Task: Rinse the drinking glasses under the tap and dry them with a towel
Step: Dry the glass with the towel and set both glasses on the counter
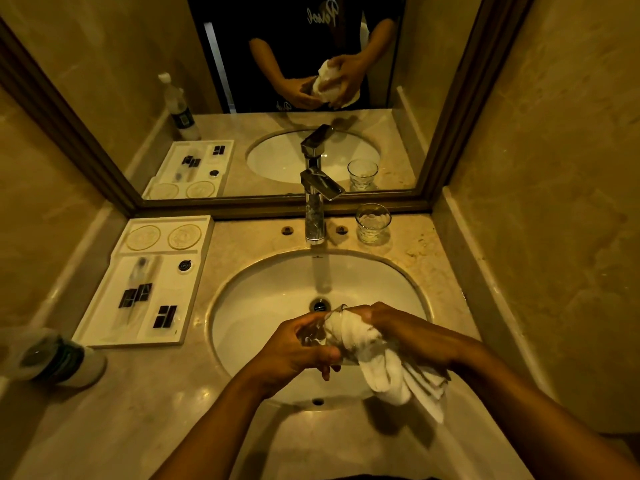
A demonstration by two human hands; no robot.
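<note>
Over the white sink basin (pixel 263 306) my left hand (pixel 298 355) grips a clear drinking glass (pixel 317 336) lying on its side. A white towel (pixel 388 368) is stuffed into the glass's mouth, and its loose end hangs down toward the counter's front. My right hand (pixel 412 334) grips the towel beside the glass's rim. A second clear glass (pixel 373 223) stands upright on the counter right of the chrome tap (pixel 317 209). No water runs from the tap.
A white amenity tray (pixel 145 282) with small dark packets sits on the marble counter at left. A plastic bottle (pixel 55 355) lies at the far left. A framed mirror (pixel 277 98) stands behind the tap; marble walls close in on both sides.
</note>
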